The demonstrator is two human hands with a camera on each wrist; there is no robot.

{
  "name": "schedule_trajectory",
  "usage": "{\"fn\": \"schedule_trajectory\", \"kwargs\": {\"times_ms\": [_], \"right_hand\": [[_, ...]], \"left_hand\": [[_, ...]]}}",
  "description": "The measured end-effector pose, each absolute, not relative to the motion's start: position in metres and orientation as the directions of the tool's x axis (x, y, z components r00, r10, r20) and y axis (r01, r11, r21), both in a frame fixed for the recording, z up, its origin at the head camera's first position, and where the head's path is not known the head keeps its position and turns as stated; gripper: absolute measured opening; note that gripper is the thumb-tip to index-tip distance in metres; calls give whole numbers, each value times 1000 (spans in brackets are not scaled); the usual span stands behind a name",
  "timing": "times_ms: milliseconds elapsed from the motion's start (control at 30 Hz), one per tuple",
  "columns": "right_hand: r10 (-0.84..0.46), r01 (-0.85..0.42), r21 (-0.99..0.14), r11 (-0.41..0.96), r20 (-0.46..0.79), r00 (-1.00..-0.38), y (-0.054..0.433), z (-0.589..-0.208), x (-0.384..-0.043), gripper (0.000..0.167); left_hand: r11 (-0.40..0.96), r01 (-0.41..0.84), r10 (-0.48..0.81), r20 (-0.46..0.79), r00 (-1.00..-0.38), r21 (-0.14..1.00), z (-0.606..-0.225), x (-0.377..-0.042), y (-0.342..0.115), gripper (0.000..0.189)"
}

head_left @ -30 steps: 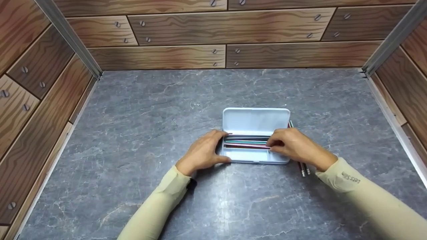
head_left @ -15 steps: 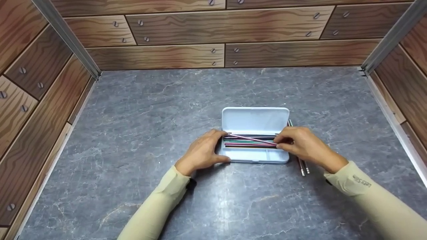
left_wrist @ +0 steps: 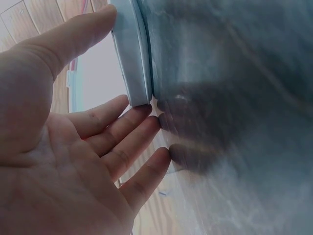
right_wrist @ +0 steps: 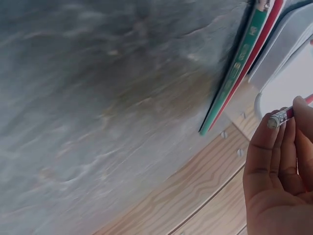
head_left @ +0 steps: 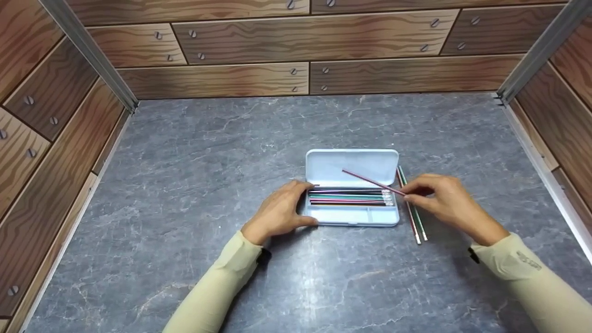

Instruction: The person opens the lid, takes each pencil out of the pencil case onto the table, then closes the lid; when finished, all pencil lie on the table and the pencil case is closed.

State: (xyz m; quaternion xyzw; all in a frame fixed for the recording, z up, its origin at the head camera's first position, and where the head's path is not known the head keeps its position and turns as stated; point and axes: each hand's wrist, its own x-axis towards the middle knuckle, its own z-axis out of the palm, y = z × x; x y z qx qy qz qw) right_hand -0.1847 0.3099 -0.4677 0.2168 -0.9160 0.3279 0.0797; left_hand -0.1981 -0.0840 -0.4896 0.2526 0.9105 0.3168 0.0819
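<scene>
1. Head view: we are seeing the red pencil (head_left: 370,181) slanting across the right of centre, over the open pencil case (head_left: 337,214) and in front of its lid (head_left: 351,162); whether it is touching the lid we cannot tell. The right hand (head_left: 444,194) is pinching its lower-right end between thumb and fingers. The left hand (head_left: 280,210), thumb and fingers spread, is touching the case's left end. More pencils (head_left: 347,197) are lying in the case's upper compartment, while a green pencil (head_left: 418,217) and a second red pencil (head_left: 413,222) are lying on the table (head_left: 208,162) just right of it.

2. Left wrist view: at upper centre we are seeing the case wall between thumb and fingertips, the fingers nearly straight. We are judging the case light and stiff, likely to slide unless braced at its end.

3. Right wrist view: at the right edge the fingers are gripping close to the silver-banded eraser end (right_wrist: 280,118). We are expecting a light, stiff, smooth barrel, apt to roll, with a fragile lead; holding nearer its middle should balance better.
</scene>
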Motion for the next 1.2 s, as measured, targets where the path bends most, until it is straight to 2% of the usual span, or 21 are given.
{"fn": "schedule_trajectory", "kwargs": {"times_ms": [333,500,600,800,1200], "right_hand": [[-225,-378,-596,708,316,-921,345,-473,-172,19],[-81,-208,-728,654,206,-975,360,-478,-162,17],[7,-100,-770,630,135,-991,366,-478,-158,22],[77,31,-656,754,41,-996,365,-473,-153,25],[74,106,-553,826,-79,-994,345,-477,-146,24]], "left_hand": [[667,408,513,14,-858,623,-489,-198,-84,84],[673,407,511,8,-859,617,-488,-197,-85,84],[675,405,509,8,-861,617,-486,-198,-85,84],[677,396,505,0,-863,620,-485,-199,-86,85],[673,394,510,-7,-860,626,-487,-197,-84,85]]}}
